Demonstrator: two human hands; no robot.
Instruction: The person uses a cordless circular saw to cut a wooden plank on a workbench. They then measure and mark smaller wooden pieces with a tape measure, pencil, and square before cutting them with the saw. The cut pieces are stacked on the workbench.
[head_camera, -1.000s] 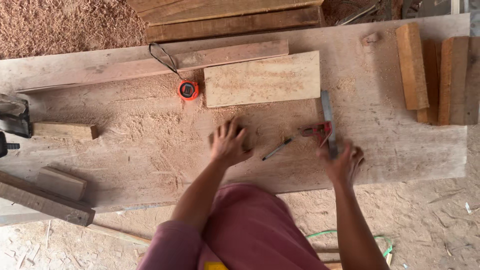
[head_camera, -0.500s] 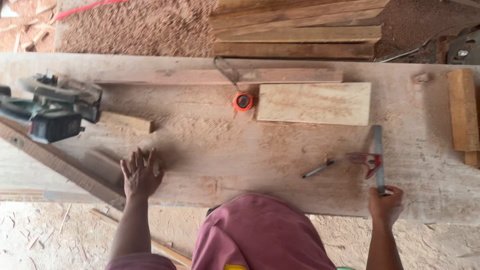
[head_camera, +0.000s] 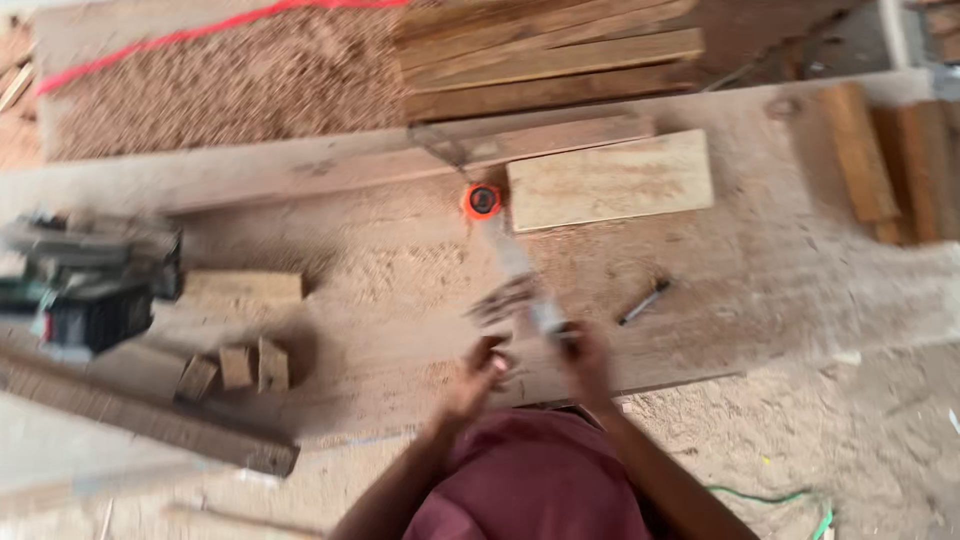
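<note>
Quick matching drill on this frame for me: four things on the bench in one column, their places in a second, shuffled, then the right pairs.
Things
1. orange tape measure
2. power saw
3. dark marker
4. three small wood blocks

Places
A. far left edge of the bench
B. just right of the person's right hand
C. beside the left end of the pale board
D. lower left, below the short offcut

Pairs: 1-C, 2-A, 3-B, 4-D
</note>
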